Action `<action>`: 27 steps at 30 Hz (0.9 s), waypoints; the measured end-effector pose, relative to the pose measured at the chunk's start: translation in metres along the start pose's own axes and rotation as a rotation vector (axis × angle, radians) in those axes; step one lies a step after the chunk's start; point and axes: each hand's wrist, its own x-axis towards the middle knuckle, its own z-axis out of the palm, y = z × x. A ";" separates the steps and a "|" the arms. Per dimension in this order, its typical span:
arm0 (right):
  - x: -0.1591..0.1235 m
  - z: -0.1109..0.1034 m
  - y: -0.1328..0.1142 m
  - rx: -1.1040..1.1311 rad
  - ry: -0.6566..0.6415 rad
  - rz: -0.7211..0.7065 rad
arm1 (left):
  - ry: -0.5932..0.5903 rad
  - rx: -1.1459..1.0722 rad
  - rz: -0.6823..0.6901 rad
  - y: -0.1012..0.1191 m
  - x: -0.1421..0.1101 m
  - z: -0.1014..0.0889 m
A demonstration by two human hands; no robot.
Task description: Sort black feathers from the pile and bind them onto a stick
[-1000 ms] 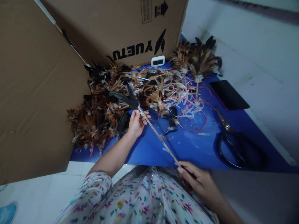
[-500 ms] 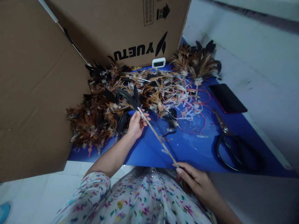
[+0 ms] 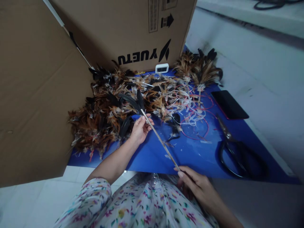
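A thin wooden stick (image 3: pixel 161 141) slants across the front of the blue table, with black feathers (image 3: pixel 140 100) at its far end. My left hand (image 3: pixel 140 129) pinches the stick just below those feathers. At the near end, by the table's edge, my right hand (image 3: pixel 193 180) grips the stick between thumb and fingers. Piles of brown and black feathers (image 3: pixel 92 129) lie to the left of my left hand and beyond it. A small black feather tuft (image 3: pixel 175 125) rests on the table right of the stick.
Large black-handled scissors (image 3: pixel 231 148) and a dark phone (image 3: pixel 230 104) lie at the right. Tangled white and red ties (image 3: pixel 187 106) spread mid-table. Feather bunches (image 3: pixel 201 68) and a small white digital device (image 3: pixel 161 68) stand at the back, before a cardboard box (image 3: pixel 99 34).
The view has shifted slightly, so the scene sits a little lower in the picture. Both hands keep their hold on the stick, with hardly any movement.
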 end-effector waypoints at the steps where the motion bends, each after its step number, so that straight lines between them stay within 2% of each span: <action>1: 0.000 0.001 -0.001 -0.001 0.004 0.000 | -0.007 -0.013 -0.003 0.000 0.000 0.000; 11: 0.004 0.012 -0.003 0.016 0.003 -0.015 | -0.044 -0.141 0.012 0.002 0.003 -0.001; 17: 0.003 0.019 -0.009 0.001 -0.005 -0.054 | 0.036 -0.115 -0.023 0.005 0.002 0.001; 22: 0.004 0.026 -0.005 -0.033 0.003 -0.091 | -0.046 -0.147 -0.014 0.007 0.001 0.002; 27: 0.003 0.030 -0.001 -0.079 -0.003 -0.119 | -0.054 -0.199 -0.044 0.008 0.000 0.004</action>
